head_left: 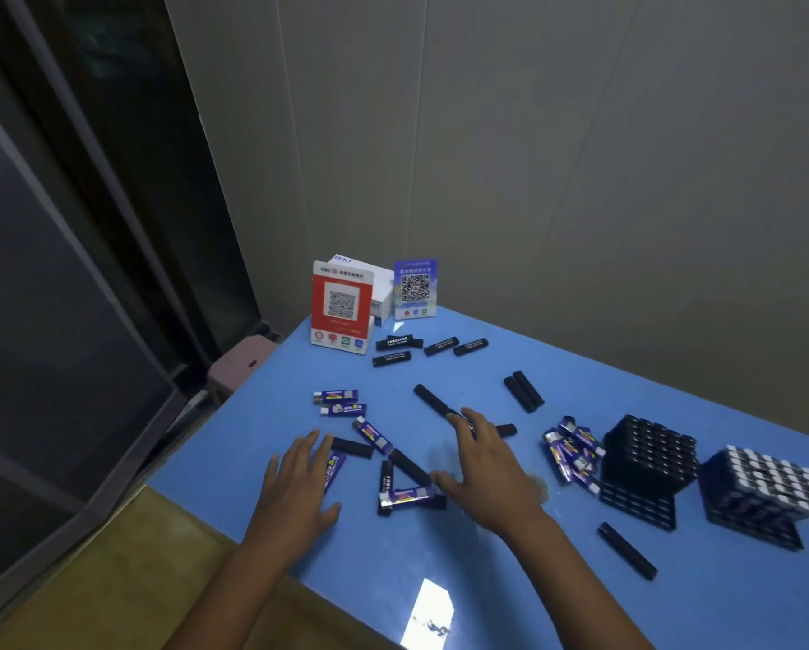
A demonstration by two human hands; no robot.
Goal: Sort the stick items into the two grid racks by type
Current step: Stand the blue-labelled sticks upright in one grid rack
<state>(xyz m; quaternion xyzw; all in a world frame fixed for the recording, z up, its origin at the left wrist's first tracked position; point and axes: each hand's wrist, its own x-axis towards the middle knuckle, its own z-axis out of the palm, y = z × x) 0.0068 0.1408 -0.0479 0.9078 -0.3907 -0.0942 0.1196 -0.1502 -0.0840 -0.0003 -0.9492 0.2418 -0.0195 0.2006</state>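
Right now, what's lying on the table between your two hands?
In the head view, between the left hand and right hand lie several black sticks and blue-wrapped sticks, some crossing each other, on the blue table.

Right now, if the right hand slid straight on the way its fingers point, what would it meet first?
Probably the long black stick lying just beyond the right hand; its fingertips already seem to reach that stick's near end, though contact is hard to judge from this angle.
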